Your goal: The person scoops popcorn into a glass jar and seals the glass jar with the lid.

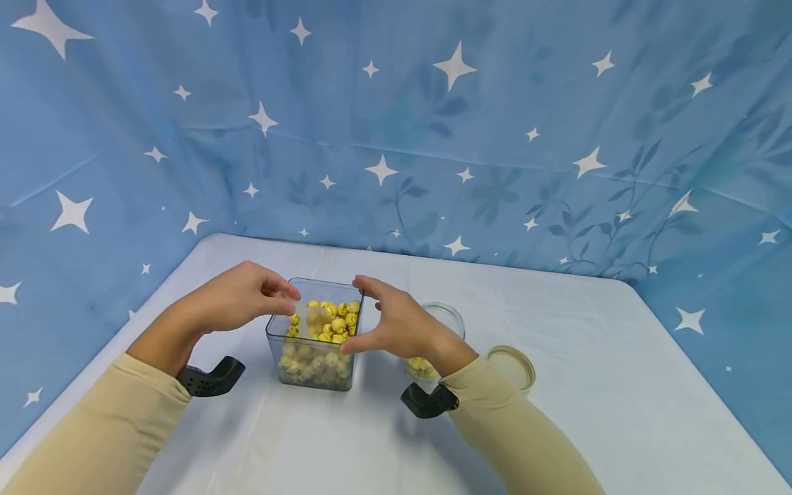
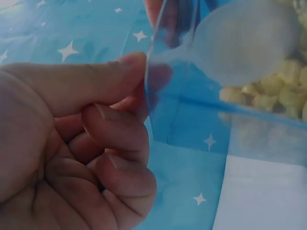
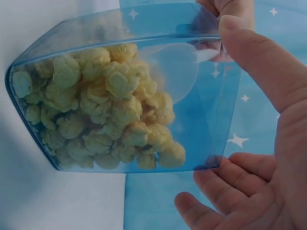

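A clear rectangular container [image 1: 315, 371] stands on the table, partly filled with yellow popcorn [image 1: 340, 323]. Above the popcorn, inside the container, is a translucent spoon [image 2: 244, 40]. My left hand [image 1: 238, 295] pinches its handle between thumb and index finger at the container's left side; the other fingers are curled in the left wrist view. My right hand [image 1: 399, 323] holds the container's right side, thumb on the near wall and fingers across at the far one. In the right wrist view the spoon's bowl [image 3: 177, 72] shows through the wall, beside the popcorn.
Partly behind my right wrist is a round clear jar [image 1: 456, 319] with some popcorn in it. To its right lies a round lid [image 1: 529, 368] with a gold-coloured rim. A blue star-patterned curtain [image 1: 421, 199] hangs behind the white table [image 1: 619, 385].
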Tool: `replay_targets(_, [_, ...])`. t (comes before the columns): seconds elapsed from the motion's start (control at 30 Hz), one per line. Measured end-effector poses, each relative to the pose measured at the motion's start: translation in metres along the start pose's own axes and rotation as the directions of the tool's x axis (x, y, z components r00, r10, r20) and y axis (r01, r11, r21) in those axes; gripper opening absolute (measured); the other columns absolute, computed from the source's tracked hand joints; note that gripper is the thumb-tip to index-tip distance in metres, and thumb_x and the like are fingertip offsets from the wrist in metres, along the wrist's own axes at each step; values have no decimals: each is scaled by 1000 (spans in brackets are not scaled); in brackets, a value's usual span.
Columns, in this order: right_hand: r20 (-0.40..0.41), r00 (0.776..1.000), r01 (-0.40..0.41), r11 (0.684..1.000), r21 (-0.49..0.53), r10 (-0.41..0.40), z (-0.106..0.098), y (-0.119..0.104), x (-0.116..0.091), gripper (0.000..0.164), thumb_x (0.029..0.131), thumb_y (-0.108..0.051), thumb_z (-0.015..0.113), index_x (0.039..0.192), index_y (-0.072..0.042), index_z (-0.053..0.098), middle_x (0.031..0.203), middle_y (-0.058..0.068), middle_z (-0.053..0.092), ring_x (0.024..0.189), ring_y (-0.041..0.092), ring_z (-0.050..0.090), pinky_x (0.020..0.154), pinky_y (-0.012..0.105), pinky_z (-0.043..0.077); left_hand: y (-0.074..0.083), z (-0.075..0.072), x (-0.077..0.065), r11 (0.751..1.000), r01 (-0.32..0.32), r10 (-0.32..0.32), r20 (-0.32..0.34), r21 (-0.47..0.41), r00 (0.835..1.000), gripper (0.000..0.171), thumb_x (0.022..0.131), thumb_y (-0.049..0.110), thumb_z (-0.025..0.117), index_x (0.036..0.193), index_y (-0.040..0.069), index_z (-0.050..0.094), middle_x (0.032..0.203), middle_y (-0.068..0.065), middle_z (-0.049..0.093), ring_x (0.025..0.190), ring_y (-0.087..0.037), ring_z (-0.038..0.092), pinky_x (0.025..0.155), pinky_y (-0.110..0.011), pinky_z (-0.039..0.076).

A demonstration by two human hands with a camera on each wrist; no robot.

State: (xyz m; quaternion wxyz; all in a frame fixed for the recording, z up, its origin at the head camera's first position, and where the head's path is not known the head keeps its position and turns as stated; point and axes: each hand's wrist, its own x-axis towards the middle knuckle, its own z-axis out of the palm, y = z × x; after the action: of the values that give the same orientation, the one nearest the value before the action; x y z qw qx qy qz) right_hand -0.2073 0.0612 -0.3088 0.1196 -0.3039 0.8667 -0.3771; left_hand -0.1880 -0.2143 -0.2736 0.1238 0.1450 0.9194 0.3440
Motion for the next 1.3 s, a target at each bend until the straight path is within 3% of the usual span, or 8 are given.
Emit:
replay_targets(0.2, [2, 1000, 16, 1000, -6, -16, 1, 2, 1, 105, 76, -36, 89, 157, -7, 29, 157, 7, 37, 142, 24, 37, 109, 38, 38, -12, -4, 1, 999, -19, 18, -13, -50, 1000, 37, 97, 30, 68, 124, 5, 71, 116, -5, 69, 116, -32, 59, 92, -53, 47])
replay_targets(0.47, [-13, 1000, 5, 1000, -5, -5, 0, 1, 0, 106, 74, -37, 91, 157, -8, 30, 157, 6, 37, 141, 22, 38, 109, 37, 38, -10, 3, 6, 997, -4, 3, -17, -78, 1000, 36, 97, 30, 68, 123, 4, 71, 107, -2, 71, 107, -24, 64, 93, -51, 47])
replay_targets(0.7, [-8, 1000, -2, 1000, 9, 2, 1, 1, 0, 106, 75, -36, 90, 157, -8, 29, 157, 6, 37, 141, 24, 38, 109, 39, 38, -17, -2, 2, 991, -6, 2, -23, -132, 1000, 42, 96, 34, 69, 126, 5, 69, 116, -6, 69, 120, -33, 58, 99, -56, 44])
replay_targets(1.1, [-11, 1000, -18, 1000, 1, 18, 1, 1, 0, 107, 74, -37, 90, 157, -9, 30, 158, 5, 36, 141, 23, 38, 109, 39, 38, -16, 4, 6, 974, 3, 2, 23, -227, 1000, 40, 98, 28, 67, 128, 2, 67, 113, -6, 71, 121, -34, 57, 100, -53, 44])
replay_targets(1.2, [-13, 1000, -17, 1000, 2, 17, 1, 1, 0, 106, 74, -38, 90, 157, -9, 30, 157, 5, 37, 141, 23, 38, 109, 39, 38, -19, 3, 6, 973, 0, 4, 16, -230, 1000, 40, 98, 28, 67, 128, 1, 66, 112, -6, 71, 115, -30, 57, 94, -47, 47])
replay_targets(1.3, [-14, 1000, -17, 1000, 0, 17, 1, 1, 0, 106, 74, -38, 90, 157, -9, 30, 157, 5, 37, 141, 23, 38, 109, 39, 38, -22, 0, 5, 968, 6, -3, 14, -252, 1000, 43, 96, 27, 69, 129, -1, 65, 95, -2, 66, 92, -21, 55, 82, -38, 46])
